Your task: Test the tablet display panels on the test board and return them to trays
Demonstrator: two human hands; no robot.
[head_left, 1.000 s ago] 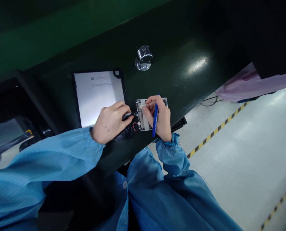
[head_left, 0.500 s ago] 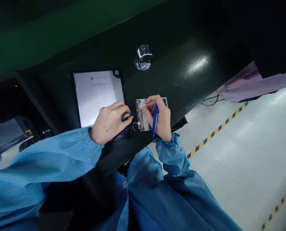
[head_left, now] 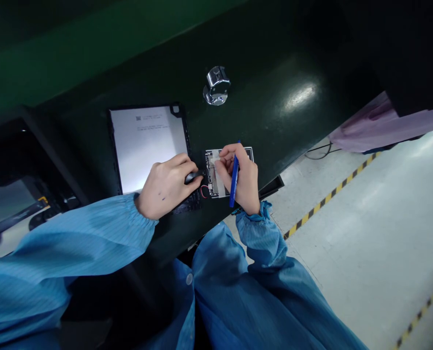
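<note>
My left hand (head_left: 169, 187) rests over the lower right of a tablet-like panel (head_left: 149, 141) with a bright silvery back and black rim. Its thumb and forefinger are closed on a dark flat strip (head_left: 191, 178) beside the circuit board (head_left: 209, 177). Tucked in my right hand (head_left: 246, 180) is a blue pen (head_left: 234, 182), slanting between the fingers. Those fingertips are bent down at a pale tape strip (head_left: 218, 182) across the board; whether they pinch the tape I cannot tell. Red and black wires (head_left: 203, 190) curl at the board's lower left.
A shiny metal cylinder on a round base (head_left: 217, 86) stands farther back on the dark green table (head_left: 260, 116). At far left is a black-framed device (head_left: 8, 180). Pink fabric (head_left: 369, 129) hangs beyond the right edge, above a floor with yellow-black tape (head_left: 329, 197).
The strip in my left fingers looked silvery and now looks dark, so its angle seems changed. Both hands stay nearly in place, the pen still in the right.
</note>
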